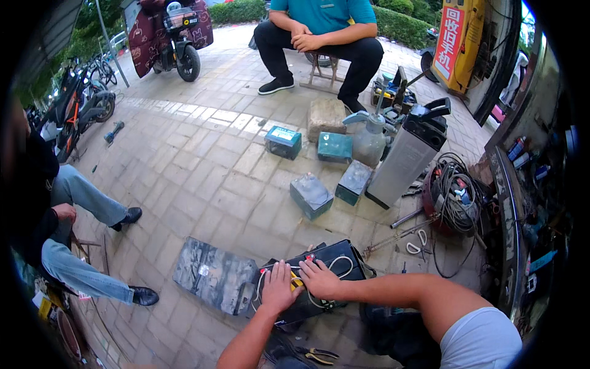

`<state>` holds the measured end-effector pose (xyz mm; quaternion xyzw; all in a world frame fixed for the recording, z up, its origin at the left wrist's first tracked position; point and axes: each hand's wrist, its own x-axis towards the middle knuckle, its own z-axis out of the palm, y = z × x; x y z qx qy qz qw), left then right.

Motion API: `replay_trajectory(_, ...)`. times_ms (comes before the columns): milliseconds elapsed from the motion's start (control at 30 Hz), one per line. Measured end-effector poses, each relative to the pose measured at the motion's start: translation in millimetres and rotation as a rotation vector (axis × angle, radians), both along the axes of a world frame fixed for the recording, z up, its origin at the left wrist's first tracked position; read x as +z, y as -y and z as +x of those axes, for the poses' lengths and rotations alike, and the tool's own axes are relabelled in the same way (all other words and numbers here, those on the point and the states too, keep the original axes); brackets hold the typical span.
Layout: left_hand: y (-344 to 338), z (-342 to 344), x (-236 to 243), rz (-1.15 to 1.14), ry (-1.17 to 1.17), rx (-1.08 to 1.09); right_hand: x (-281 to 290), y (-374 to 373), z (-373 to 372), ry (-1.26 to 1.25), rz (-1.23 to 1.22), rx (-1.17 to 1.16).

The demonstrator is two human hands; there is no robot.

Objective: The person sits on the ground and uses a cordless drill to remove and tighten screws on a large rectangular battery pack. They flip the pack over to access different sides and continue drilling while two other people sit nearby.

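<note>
My left hand (pixel 279 288) and my right hand (pixel 319 280) lie side by side on a black battery case (pixel 332 251), fingers stretched out over its top. A yellow part (pixel 295 279), partly covered, shows between them. Red terminals and looped white cables (pixel 342 263) are on the case around my fingers. A scuffed grey lid (pixel 209 277) lies just left of the case. Yellow-handled pliers (pixel 319 357) lie on the paving below, and white-handled scissors (pixel 416 243) to the right.
A seated person (pixel 92 200) is at left; another (pixel 319 24) sits ahead. Several batteries (pixel 283 142), a sprayer (pixel 369 141), a tall silver battery (pixel 402 163) and coiled cables (pixel 455 190) stand right of centre. A cluttered cabinet (pixel 510 197) lines the right; parked scooters (pixel 181 49) are behind.
</note>
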<state>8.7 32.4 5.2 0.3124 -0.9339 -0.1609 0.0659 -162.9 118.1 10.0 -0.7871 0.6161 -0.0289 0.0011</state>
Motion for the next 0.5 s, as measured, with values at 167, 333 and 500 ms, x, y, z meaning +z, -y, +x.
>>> replay_trajectory(167,-3.0,-7.7,6.8,0.056,0.087,-0.041,-3.3,3.2,15.0,-0.177,0.099,-0.025)
replay_trajectory(333,-0.4,-8.7,5.5,0.041,0.225,-0.032,-0.5,7.0,27.7,-0.213,0.096,-0.052)
replay_trajectory(500,11.8,-29.3,7.9,0.211,0.257,-0.118,-1.9,9.7,22.3,-0.055,0.321,-0.157)
